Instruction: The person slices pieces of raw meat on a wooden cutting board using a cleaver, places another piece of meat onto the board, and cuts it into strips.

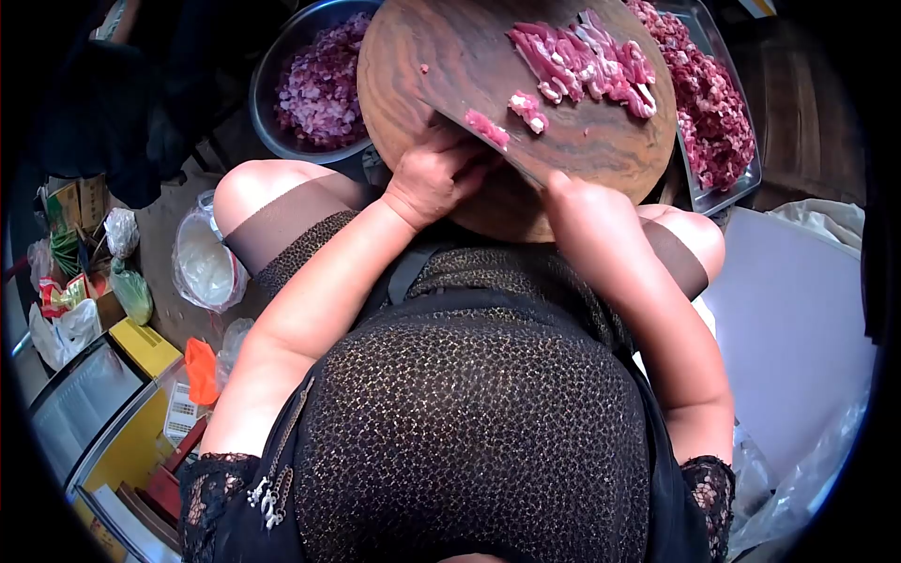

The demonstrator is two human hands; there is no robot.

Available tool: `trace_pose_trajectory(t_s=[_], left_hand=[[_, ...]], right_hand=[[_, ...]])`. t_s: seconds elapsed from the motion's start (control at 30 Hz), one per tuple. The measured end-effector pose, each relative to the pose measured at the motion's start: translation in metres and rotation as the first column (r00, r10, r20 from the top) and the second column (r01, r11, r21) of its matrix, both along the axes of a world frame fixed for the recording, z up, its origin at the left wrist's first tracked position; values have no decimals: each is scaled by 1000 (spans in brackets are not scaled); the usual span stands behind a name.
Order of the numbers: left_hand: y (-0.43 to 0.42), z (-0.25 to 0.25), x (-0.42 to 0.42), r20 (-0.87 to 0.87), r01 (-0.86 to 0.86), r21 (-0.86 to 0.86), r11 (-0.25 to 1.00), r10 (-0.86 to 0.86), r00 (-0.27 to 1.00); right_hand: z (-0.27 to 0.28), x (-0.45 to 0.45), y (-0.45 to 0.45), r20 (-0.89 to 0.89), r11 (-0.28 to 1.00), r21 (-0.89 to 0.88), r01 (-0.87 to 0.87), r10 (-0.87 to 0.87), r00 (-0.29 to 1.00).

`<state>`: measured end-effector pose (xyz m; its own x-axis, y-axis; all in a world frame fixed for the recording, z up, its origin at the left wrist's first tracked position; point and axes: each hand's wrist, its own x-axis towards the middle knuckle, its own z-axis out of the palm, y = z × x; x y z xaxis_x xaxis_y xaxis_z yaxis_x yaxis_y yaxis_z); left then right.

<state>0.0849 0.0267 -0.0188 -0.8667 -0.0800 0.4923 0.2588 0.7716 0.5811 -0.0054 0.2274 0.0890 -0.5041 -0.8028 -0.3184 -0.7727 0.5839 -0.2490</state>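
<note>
A round wooden board [404, 56] lies in front of my knees. Across its near part runs a knife [521, 167], tilted, with a bit of chopped meat [487, 129] on its blade. My right hand [587, 211] is closed round the knife's handle end. My left hand [434, 175] is bent at the blade's far end on the left, fingers curled and partly hidden; what they grip, if anything, cannot be made out. Beyond the blade lie a small piece of meat [528, 112] and a pile of meat strips [587, 66].
A metal bowl of chopped meat [324, 84] stands left of the board, and a metal tray [748, 178] of minced meat stands right. A lined bucket [205, 258] is on the floor at left, near bags and boxes. A pale panel [784, 319] lies at right.
</note>
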Motion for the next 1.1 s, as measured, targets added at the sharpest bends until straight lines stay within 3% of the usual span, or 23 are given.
trace_pose_trajectory(t_s=[0.1, 0.23, 0.4, 0.57, 0.63, 0.7, 0.77, 0.83, 0.9, 1.0, 1.1], left_hand=[[1, -1, 1, 46, -12, -4, 1000, 13, 999], [-1, 0, 4, 50, -14, -70, 997, 17, 999], [-4, 1, 7, 50, 56, -179, 982, -48, 998], [0, -6, 12, 68, 2, -83, 997, 3, 998], [5, 5, 14, 74, -145, 56, 988, 141, 987], [5, 13, 18, 56, -202, 65, 977, 198, 979], [-4, 16, 25, 24, -77, -70, 995, 79, 997], [-7, 6, 23, 27, -35, -89, 995, 38, 999], [-4, 5, 22, 100, -17, -50, 999, 22, 995], [-2, 14, 18, 44, 10, 11, 1000, -10, 999], [-1, 8, 16, 27, 4, 66, 998, -6, 1000]], right_hand=[[-29, -10, -51, -20, 982, -189, -25, 22, 1000], [-24, -7, -73, -36, 990, -122, -68, 64, 997], [-6, -4, 20, -25, 996, 82, 22, -20, 999], [0, 2, 73, -9, 976, 98, 196, -196, 981], [4, 7, 78, -81, 946, 34, 322, -319, 944], [-3, 14, 83, -65, 953, -28, 300, -301, 951], [9, 29, 67, -54, 963, -63, 263, -267, 962], [5, 34, 56, -81, 981, -116, 154, -164, 983], [2, 34, 47, -39, 985, -115, 125, -130, 991], [5, 28, 36, -11, 997, 0, 76, -76, 997], [11, 19, 22, 51, 999, -28, 41, -40, 998]])
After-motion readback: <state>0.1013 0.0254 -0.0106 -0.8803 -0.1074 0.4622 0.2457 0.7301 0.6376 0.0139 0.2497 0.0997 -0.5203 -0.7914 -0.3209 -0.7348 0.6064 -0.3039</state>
